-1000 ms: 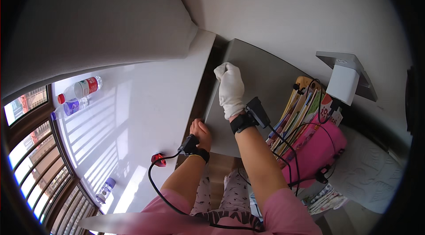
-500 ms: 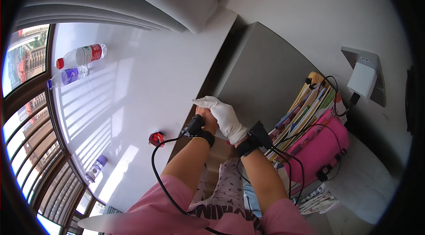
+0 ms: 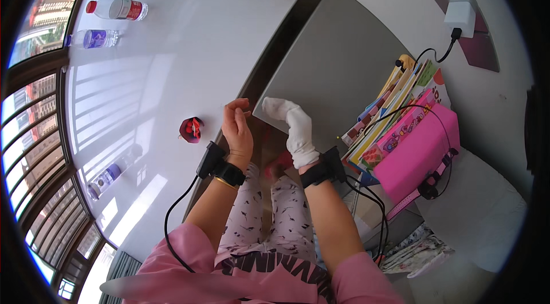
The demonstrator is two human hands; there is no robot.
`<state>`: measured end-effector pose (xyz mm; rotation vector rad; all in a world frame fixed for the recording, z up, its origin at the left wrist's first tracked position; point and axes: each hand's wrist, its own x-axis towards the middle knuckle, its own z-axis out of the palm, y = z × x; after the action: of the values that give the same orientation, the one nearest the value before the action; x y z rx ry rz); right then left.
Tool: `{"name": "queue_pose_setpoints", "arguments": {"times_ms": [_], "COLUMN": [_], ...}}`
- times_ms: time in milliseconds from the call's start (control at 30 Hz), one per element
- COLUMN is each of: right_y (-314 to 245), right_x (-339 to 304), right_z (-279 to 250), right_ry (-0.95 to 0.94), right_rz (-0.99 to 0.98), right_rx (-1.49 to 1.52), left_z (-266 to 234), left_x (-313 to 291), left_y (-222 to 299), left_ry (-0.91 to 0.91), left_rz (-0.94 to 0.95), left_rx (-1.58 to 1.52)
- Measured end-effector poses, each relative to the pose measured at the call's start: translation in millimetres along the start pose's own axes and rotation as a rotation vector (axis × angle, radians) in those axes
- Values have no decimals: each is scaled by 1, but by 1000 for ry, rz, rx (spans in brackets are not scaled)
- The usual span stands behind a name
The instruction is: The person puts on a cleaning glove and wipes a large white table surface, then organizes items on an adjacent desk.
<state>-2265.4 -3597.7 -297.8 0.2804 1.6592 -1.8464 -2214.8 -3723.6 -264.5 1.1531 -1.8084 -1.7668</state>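
My left hand (image 3: 236, 135) is bare, raised over the gap between the white ledge and the grey cabinet, its fingers loosely bent and apart with nothing in them. A white sock (image 3: 299, 129), or a cover much like one, is pulled over my right hand (image 3: 291, 121) down to the wrist. That hand bends toward the left one, a little apart from it, in front of the grey cabinet top (image 3: 332, 63). Its fingers are hidden in the cloth. Each wrist carries a black strapped device (image 3: 220, 166) with a cable.
On the white ledge (image 3: 189, 46) stands a small dark red container (image 3: 191, 130) with red items. Bottles (image 3: 117, 9) lie near the barred window. Books (image 3: 389, 112) and a pink case (image 3: 415, 155) sit at right, below a plugged-in white charger (image 3: 460, 19). Grey curtains hang at the top.
My hands have come apart; before, the covered right hand lay over the left. The left has moved left and up. The view has shifted, so the ledge and cabinet appear higher.
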Motion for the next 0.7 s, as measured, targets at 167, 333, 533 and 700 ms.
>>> {"name": "queue_pose_setpoints", "arguments": {"times_ms": [167,333,533,700], "right_y": [-57,76,-11,45], "right_x": [43,-101,-46,-113], "right_z": [5,25,-4,25], "right_ry": [377,-520,186,-358], "right_rz": [-317,-354,-648,-419], "right_rx": [62,-695,-910,-836], "left_z": [-101,-187,-248,-266], "left_x": [-111,-233,-284,-271], "left_y": [-30,-81,-85,-102], "left_ry": [-139,-763,-1048,-960], "left_rz": [-310,-356,-260,-238], "left_rx": [180,859,1231,1233]}}
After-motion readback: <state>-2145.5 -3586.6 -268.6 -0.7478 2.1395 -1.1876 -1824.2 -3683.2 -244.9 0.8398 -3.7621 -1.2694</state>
